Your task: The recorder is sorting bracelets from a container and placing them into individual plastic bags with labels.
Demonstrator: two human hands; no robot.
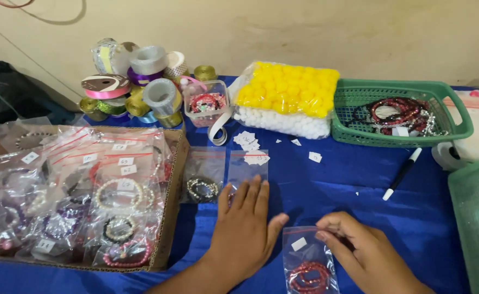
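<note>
My left hand (246, 231) lies flat and palm down on the blue cloth (326, 185), fingers apart, its fingertips over the lower edge of a small clear zip bag (247, 166) with paper tags. My right hand (365, 253) pinches the top edge of another clear zip bag (307, 261) that holds a red bead bracelet and a white tag. A third bag with a dark and silver bracelet (202, 188) lies just left of my left hand.
A cardboard tray (170, 218) at the left holds several bagged bracelets. Ribbon rolls (136, 81) stand at the back. A bag of yellow and white pompoms (286, 98), a green basket (446, 95) of jewellery, a black-and-white pen (402, 174) and loose paper tags (314, 157) lie beyond.
</note>
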